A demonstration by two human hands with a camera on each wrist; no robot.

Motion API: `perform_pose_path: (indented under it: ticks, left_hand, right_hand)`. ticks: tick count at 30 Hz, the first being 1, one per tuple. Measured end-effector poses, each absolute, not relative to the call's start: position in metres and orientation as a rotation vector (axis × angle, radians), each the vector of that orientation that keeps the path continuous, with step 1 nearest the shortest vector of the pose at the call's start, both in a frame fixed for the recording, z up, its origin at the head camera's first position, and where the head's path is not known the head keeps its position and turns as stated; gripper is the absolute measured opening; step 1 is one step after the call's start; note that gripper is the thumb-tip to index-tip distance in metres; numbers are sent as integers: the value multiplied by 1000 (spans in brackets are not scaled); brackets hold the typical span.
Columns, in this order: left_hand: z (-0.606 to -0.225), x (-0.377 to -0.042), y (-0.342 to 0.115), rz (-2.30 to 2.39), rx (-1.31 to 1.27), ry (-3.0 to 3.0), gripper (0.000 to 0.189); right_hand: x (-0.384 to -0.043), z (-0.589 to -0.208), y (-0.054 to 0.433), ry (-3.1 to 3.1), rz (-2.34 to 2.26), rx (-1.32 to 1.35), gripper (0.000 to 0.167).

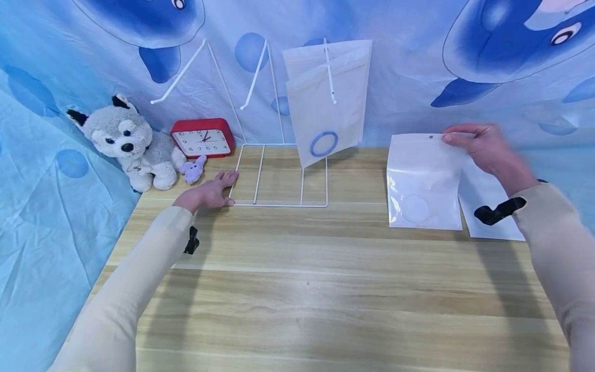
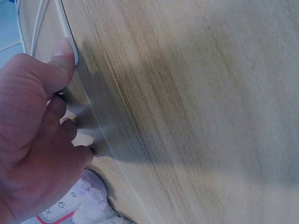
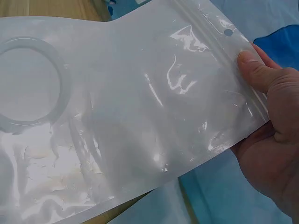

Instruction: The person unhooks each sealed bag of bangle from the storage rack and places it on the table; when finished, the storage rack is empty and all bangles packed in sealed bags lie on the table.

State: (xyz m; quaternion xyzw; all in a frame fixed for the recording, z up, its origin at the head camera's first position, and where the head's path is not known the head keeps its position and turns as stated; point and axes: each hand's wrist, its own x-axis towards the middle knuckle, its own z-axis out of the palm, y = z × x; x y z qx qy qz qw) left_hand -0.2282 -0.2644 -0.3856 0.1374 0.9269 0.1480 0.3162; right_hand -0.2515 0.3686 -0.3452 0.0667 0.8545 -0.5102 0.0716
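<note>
Pinching pouch (image 1: 420,186), right hand (image 1: 488,147), left hand (image 1: 210,192) spread, hanging bag (image 1: 317,108), head view only

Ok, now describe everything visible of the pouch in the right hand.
The pouch is flat, white and glossy, apparently plastic, with a ridged seal near its top edge, a small round hole there, and a pale ring shape toward the far end. It bends across its upper part. The right hand pinches it near a top corner, beside a white sheet. Whether its bottom touches the table is unclear.
</note>
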Motion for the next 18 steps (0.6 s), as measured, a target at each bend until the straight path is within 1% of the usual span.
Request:
perform_pose_path:
  ticks: [3,8,18]
  left_hand:
    - [-385,-228,-264,398,357,2437,86]
    - [-384,-227,-263,400,366,2443,86]
    - [-387,-228,-264,379,365,2450,86]
  right_hand:
    - [-256,-355,370,2570,-1524,217,35]
    - [-259,-363,373,2551,-1540,203,32]
    - [-263,-374,372,2542,-1492,206,37]
